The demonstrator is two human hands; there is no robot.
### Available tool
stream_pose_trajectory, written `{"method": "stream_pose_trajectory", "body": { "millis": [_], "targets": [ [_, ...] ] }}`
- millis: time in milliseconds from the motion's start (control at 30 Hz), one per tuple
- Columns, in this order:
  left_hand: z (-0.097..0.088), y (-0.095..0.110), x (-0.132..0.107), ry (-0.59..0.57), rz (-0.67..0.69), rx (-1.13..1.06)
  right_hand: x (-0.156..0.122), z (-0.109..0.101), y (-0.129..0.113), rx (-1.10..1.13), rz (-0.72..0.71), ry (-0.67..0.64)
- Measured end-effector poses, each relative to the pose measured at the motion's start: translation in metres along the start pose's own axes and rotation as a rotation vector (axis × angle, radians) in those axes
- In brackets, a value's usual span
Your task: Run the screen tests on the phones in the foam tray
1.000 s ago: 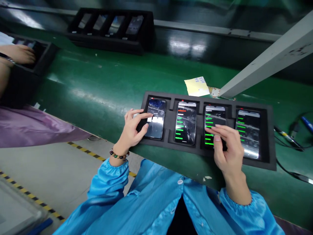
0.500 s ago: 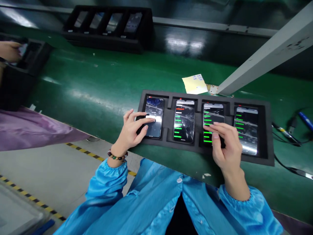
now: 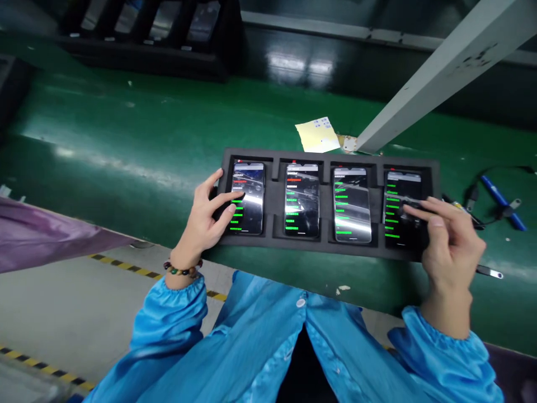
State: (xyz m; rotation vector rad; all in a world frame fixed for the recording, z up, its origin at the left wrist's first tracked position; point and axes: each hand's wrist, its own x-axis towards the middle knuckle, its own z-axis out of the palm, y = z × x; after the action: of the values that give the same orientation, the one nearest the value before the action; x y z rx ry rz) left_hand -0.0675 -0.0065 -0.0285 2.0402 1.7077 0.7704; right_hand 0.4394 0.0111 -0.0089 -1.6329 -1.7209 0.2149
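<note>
A long black foam tray [image 3: 275,196] lies in front of me with several smartphones side by side in its slots. My left hand [image 3: 203,219] is open over the leftmost phone [image 3: 254,217], index finger stretched to its screen of red, white and green text lines. Similar lines fill the second phone [image 3: 302,200]; the third phone [image 3: 352,204] has green ones. At the right end, my right hand [image 3: 452,238] reaches over the rightmost phone [image 3: 394,221] with a finger extended at the screen, holding nothing. Whether either fingertip touches glass I cannot tell.
Behind the tray, a yellow paper note [image 3: 318,136] lies beside a slanting grey post [image 3: 419,89]. Another black tray with phones [image 3: 138,59] stands at the back left. A blue pen-like object [image 3: 502,201] and cables [image 3: 476,187] lie on the right. Purple cloth [image 3: 50,235] hangs at left.
My right hand has gone from the third phone to the rightmost one. The leftmost phone's screen now has a text list instead of a pale box. The view has shifted; another person's hand left it.
</note>
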Motion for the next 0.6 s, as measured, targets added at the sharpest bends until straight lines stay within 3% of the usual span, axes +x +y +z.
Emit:
{"method": "stream_pose_trajectory", "body": {
  "millis": [133, 267, 333, 400, 467, 533, 600],
  "targets": [
    [-0.001, 0.0, 0.003, -0.034, -0.036, 0.023, 0.002, 0.005, 0.004, -0.035, 0.001, -0.105],
    [-0.002, 0.007, 0.006, -0.059, -0.08, -0.027, 0.002, 0.006, 0.004, -0.033, 0.019, -0.103],
    [-0.004, 0.004, 0.019, -0.022, -0.12, -0.127, 0.001, 0.006, 0.005, -0.022, 0.019, -0.069],
    [-0.008, -0.011, 0.047, 0.078, -0.201, -0.351, -0.001, 0.006, 0.006, -0.001, 0.025, -0.01],
    [-0.018, -0.039, 0.09, 0.212, -0.349, -0.743, -0.003, 0.007, 0.006, 0.021, 0.042, 0.033],
    [-0.028, -0.072, 0.144, 0.188, -0.483, -1.036, -0.004, 0.007, 0.005, 0.032, 0.061, 0.042],
    [-0.036, -0.101, 0.202, 0.154, -0.627, -1.158, -0.004, 0.008, 0.006, 0.033, 0.081, 0.034]
  ]
}}
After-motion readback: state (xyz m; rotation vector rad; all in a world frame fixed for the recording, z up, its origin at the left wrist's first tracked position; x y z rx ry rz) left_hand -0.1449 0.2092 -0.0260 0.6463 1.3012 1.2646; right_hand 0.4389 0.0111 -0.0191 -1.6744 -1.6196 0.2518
